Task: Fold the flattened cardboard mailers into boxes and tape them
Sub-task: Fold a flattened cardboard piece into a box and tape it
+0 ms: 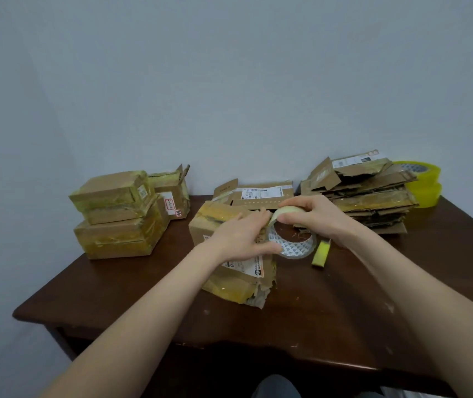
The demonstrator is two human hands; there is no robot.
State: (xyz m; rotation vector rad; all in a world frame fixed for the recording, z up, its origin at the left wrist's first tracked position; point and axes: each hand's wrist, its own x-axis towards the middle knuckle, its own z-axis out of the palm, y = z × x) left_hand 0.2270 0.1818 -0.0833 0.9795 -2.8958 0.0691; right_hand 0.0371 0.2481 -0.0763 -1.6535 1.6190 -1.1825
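Counts, head view:

Hands: 2, left (pixel 238 239) and right (pixel 313 216).

Tape rolls: 3. One clear roll (pixel 292 239) at the hands; two yellow rolls (pixel 423 182) stacked at far right.

Made-up boxes: 5 visible. Three in the left stack (pixel 117 216); one open-flapped box (pixel 172 193) behind that stack; one centre box (pixel 229 268) under the left hand.

Flat mailers: one loose mailer (pixel 258 193) behind the centre box; one pile (pixel 364 193) at right, layers too crushed together to count exactly, several at least.

Small yellow object (pixel 321 254) beside the clear roll: 1, kind unclear.

Table (pixel 143 305): 1.
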